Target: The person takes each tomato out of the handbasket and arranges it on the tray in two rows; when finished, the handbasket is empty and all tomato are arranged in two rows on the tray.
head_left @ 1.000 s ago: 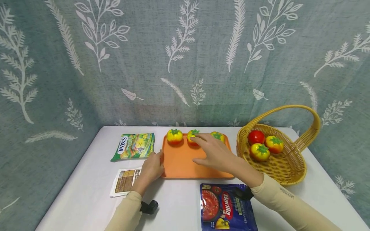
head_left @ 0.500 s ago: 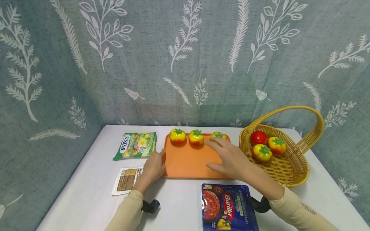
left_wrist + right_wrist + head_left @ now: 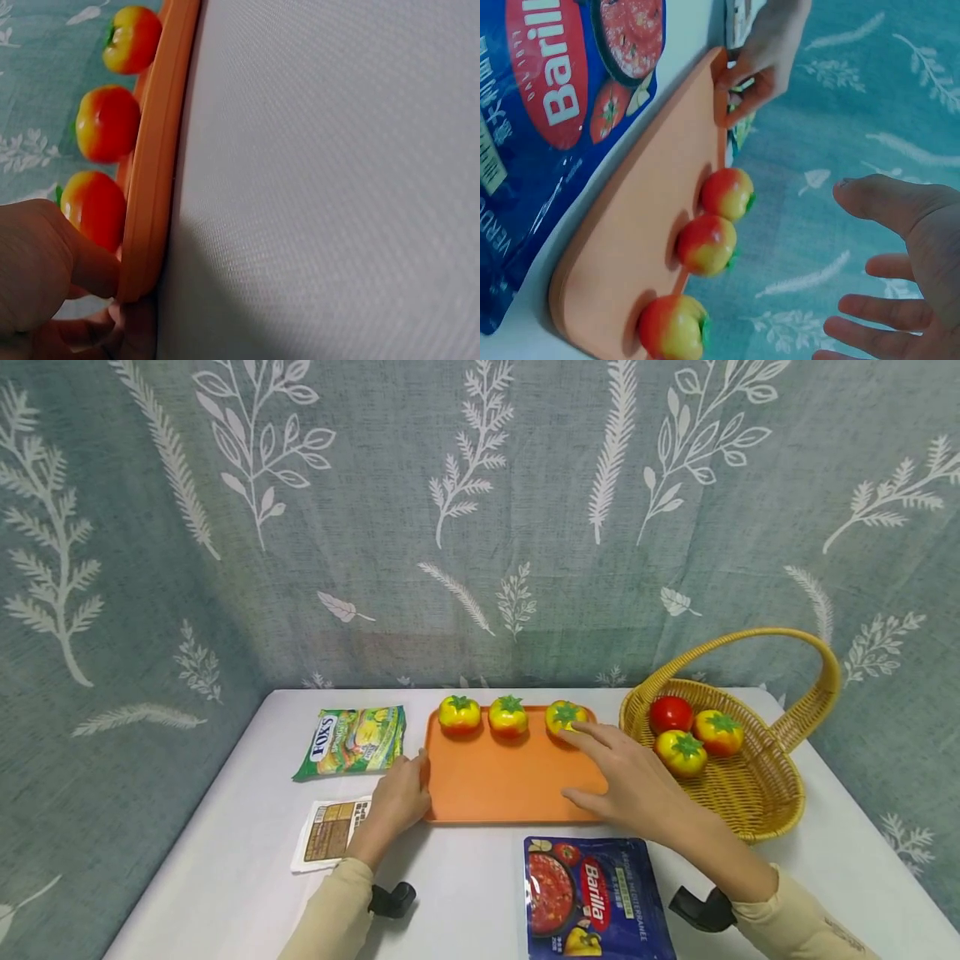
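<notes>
An orange tray (image 3: 502, 785) lies mid-table. My left hand (image 3: 401, 793) grips its left edge; in the left wrist view the thumb (image 3: 94, 270) lies at the rim, with other fingers low beside the corner. Along the far side of the tray sit a left persimmon-like fruit (image 3: 459, 718), a middle one (image 3: 508, 720) and a right one (image 3: 562, 717), all red and yellow with green tops. My right hand (image 3: 630, 781) is over the tray's right end, fingertips overlapping the right fruit in the head view. Its fingers are spread and hold nothing in the right wrist view.
To the right stands a wicker basket (image 3: 750, 802) with a tall handle, containing a red tomato (image 3: 671, 714) and two similar fruits (image 3: 681, 756). A blue Barilla pouch (image 3: 600, 902) lies in front. Left are a green FOX'S bag (image 3: 352, 742) and a white-and-brown packet (image 3: 330, 833).
My right hand has moved right, from beside the middle fruit to the right one, uncovering more of the fruits. My left hand stays at the tray's left edge.
</notes>
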{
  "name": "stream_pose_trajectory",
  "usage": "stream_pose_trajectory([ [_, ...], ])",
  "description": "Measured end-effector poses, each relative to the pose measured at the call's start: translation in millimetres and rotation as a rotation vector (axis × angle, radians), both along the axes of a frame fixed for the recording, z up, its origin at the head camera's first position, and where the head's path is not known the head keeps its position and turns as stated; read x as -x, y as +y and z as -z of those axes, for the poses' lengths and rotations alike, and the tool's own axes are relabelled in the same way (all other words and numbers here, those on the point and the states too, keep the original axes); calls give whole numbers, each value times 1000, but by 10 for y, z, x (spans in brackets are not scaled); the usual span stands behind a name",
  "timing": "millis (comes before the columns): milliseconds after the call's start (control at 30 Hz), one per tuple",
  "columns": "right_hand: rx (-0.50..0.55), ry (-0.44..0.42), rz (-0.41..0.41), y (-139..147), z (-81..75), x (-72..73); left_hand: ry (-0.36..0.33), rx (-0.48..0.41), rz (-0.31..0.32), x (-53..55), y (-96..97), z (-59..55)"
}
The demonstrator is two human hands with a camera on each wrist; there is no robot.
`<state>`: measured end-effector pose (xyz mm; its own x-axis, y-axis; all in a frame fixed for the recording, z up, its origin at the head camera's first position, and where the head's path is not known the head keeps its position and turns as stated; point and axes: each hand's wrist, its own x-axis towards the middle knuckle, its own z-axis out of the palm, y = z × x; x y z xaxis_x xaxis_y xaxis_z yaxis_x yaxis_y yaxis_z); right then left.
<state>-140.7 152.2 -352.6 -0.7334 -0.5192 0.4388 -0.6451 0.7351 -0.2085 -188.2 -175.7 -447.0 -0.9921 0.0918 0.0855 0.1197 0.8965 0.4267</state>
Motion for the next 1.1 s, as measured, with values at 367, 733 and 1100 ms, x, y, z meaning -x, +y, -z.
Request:
stream_pose_trajectory([
  [367, 36, 10, 27, 262, -48, -65, -3, -13, -5, 9, -2, 7],
  [733, 91, 66, 57, 603, -86, -79, -5, -2, -9, 5, -1, 9],
  [1100, 91, 79, 134, 913, 7, 47, 34, -3, 6, -10, -6, 9],
])
